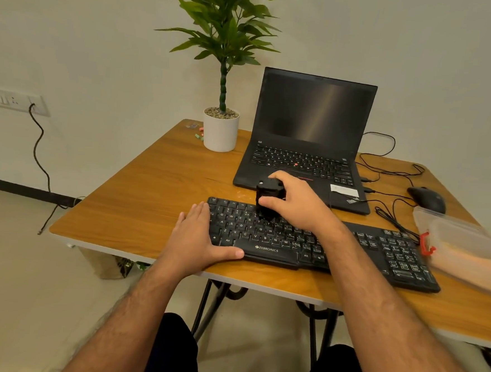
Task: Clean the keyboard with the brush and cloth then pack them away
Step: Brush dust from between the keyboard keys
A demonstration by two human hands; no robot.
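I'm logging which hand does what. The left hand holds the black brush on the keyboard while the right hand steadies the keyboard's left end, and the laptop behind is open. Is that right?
Not quite: the hands are swapped. The head view shows the right hand holding the black brush on the keyboard, while the left hand steadies the keyboard's left end. The laptop behind is open, as you said.

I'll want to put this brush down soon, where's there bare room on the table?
Best patch: the bare wood left of the keyboard, in front of the plant pot, beyond the left hand. The right side is crowded: mouse, cables and plastic container. The right hand holds the brush.
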